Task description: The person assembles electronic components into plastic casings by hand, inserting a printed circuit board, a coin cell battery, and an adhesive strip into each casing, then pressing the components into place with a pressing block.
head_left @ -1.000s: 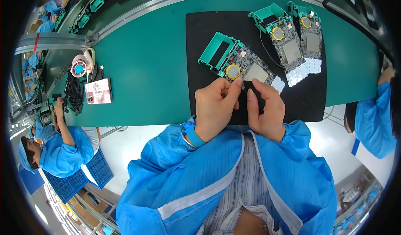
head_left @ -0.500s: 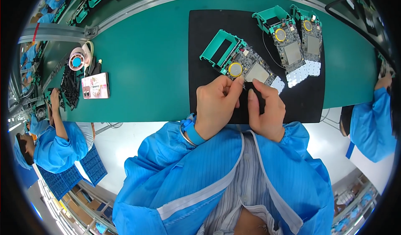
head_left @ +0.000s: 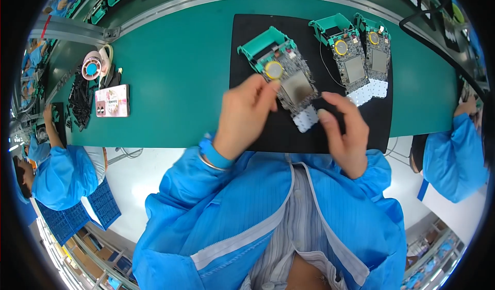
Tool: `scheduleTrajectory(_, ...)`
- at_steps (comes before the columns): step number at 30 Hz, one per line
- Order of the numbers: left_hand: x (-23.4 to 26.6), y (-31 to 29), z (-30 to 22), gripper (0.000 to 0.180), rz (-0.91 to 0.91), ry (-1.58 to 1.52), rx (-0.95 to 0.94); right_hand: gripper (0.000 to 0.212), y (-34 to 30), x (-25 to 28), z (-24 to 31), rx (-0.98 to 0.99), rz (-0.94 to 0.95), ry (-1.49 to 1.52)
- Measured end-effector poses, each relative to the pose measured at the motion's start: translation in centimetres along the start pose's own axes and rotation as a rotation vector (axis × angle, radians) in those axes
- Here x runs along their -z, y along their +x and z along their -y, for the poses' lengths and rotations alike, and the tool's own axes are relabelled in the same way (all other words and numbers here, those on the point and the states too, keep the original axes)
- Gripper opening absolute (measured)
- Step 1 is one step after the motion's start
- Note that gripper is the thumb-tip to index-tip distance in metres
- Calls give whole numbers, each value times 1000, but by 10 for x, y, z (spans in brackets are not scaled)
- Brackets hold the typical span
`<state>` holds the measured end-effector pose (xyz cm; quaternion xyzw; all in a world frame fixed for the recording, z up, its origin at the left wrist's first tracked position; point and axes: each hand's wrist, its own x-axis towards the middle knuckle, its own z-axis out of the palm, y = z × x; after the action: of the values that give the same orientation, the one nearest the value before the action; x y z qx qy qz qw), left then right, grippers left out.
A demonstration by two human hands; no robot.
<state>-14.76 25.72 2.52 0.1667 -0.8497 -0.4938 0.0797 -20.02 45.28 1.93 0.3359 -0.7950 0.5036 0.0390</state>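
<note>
Our left hand (head_left: pixel 246 109) is pinching at the edge of the circuit board (head_left: pixel 296 63), hold unclear; our right hand (head_left: pixel 348 130) is gaping, seemingly empty. Over the black mat (head_left: pixel 278 138), the board is already carrying its green frame (head_left: pixel 253 48); what remains isn't showing.

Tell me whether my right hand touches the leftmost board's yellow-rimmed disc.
Apart: the head view shows a grey plate on the board lying between the right hand and the yellow-rimmed disc.
</note>
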Motion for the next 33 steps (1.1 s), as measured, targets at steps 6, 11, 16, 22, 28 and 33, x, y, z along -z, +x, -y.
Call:
scheduleTrajectory(6,6,8,7,25,86,-142,37,28,27,15,-30,432,143,-283)
scheduleTrajectory(11,7,8,9,25,114,-191,101,27,45,15,-28,581,285,-348)
scheduleTrajectory(16,5,10,6,24,113,-161,127,28,52,7,-27,736,381,-273)
scheduleTrajectory(22,-3,9,11,29,20,-75,36,14,40,-9,8,817,400,-486)
scheduleTrajectory(28,-9,7,17,29,-89,23,-74,21,41,-2,2,534,364,-314)
scheduleTrajectory(33,-6,7,12,29,-64,13,-83,17,42,-16,-2,385,169,-228)
